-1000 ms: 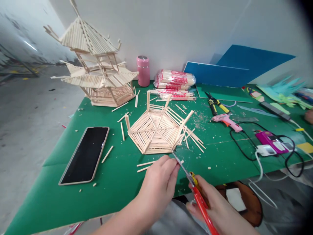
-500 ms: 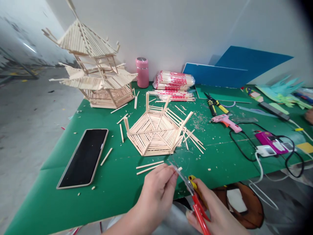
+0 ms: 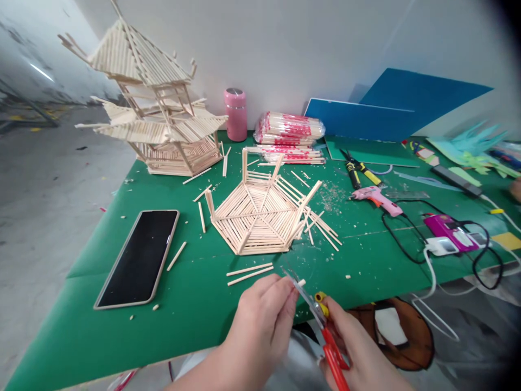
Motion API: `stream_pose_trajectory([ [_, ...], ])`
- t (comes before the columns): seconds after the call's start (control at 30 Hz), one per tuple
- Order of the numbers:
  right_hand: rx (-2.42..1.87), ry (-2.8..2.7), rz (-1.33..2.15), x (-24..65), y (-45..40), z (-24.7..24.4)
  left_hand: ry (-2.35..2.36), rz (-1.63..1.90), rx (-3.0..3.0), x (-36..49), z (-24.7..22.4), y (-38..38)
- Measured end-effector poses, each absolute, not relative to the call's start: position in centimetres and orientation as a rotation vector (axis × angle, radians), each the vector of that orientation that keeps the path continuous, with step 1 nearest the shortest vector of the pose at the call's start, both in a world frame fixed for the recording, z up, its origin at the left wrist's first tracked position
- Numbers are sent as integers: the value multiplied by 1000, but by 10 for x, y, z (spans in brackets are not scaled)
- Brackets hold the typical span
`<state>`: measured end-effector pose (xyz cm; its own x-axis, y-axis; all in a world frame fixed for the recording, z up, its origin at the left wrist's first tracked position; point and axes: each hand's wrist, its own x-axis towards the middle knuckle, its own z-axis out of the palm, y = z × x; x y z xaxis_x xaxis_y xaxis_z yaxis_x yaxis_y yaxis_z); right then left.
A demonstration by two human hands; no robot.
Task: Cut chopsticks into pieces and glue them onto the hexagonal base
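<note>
At the near edge of the green-topped bench (image 3: 195, 331), the left hand (image 3: 260, 315) pinches a pale wooden stick (image 3: 302, 283) between thumb and fingers, one end protruding beside the blades of red-handled metal scissors (image 3: 331, 347); whether blade and stick touch cannot be told. The right hand (image 3: 358, 339) is closed around the scissors' handles, with a yellow piece (image 3: 321, 297) showing at its index finger. Just beyond the left hand lie two loose, slender sticks (image 3: 250, 276), and behind these stands a hexagonal, flat-based frame (image 3: 257, 217) of pale wooden sticks with upright posts.
</note>
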<state>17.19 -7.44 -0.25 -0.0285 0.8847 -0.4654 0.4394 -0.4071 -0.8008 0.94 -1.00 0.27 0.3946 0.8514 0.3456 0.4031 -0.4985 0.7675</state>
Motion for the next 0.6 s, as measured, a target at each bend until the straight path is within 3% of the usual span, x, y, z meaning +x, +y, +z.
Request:
stream_pose_trajectory([
  [0.6,-1821,-1416,1417,174,-77,-2,921,872,1897,2,8,-4],
])
